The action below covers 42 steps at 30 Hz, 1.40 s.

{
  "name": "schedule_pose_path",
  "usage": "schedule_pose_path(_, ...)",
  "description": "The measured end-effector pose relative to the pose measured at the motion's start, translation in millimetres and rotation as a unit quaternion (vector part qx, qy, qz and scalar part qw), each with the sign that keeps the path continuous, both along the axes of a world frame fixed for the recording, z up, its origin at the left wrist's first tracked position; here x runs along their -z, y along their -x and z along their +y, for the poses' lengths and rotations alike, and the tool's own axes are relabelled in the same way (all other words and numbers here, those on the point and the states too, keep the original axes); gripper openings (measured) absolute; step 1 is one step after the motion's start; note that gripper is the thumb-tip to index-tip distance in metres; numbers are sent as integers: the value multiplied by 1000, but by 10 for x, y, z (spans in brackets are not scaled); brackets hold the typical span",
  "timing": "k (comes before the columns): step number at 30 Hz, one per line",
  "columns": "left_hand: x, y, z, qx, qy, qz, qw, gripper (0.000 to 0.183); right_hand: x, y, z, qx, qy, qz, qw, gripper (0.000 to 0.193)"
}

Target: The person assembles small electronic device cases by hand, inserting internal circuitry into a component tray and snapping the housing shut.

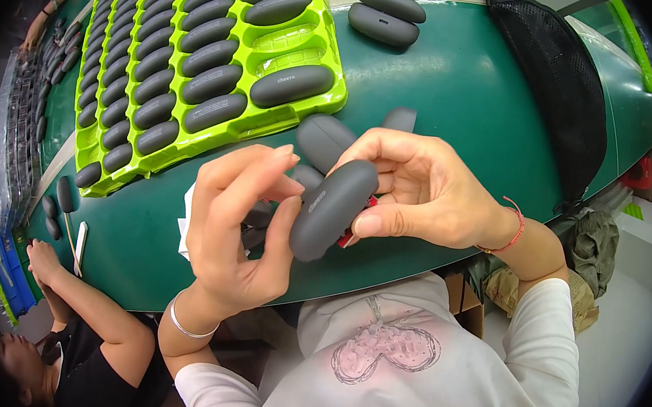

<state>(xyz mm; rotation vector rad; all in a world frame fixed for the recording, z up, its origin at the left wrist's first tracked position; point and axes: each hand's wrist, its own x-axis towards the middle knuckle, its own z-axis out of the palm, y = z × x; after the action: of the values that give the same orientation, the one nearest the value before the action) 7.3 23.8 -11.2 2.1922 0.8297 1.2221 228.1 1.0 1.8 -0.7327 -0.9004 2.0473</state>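
Observation:
My right hand (428,193) grips a dark grey, oval, smooth case (333,212), tilted, with the thumb at its lower right side. A bit of red (347,241) shows beside the thumb, mostly hidden behind the case. Just left of the case is my left hand (239,219), its thumb and a fingertip brought close together in a pinch. Anything between them is too small to make out. Behind my hands, more grey cases (325,143) lie on the green table (459,99), partly covered by my fingers.
A lime-green tray (322,29) holds rows of similar cases at the far left. Two cases (384,26) lie beyond it. At the right is a black mesh bag (557,84). A co-worker's arms (93,299) rest at the left edge, near a stick and loose cases (65,194).

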Motion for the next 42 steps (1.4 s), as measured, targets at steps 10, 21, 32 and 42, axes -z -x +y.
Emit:
schedule_pose_path(10, -51, 20, -26, 66, 105, -31, 992, 55, -14, -7, -46, 74, -85, -96, 989, 29)
schedule_pose_path(21, -54, 80, -12, 89, 162, -103, 977, 42, 36, -4, -46, 61, -88, -29, 994, 24)
schedule_pose_path(32, -86, 76, -7, 107, 179, -115, 971, 39, 109, -11, -53, 69, -123, -32, 989, 26)
schedule_pose_path(42, -99, 120, -42, 137, 290, -195, 927, 43, -1, -14, -5, -62, 25, -17, 998, 24)
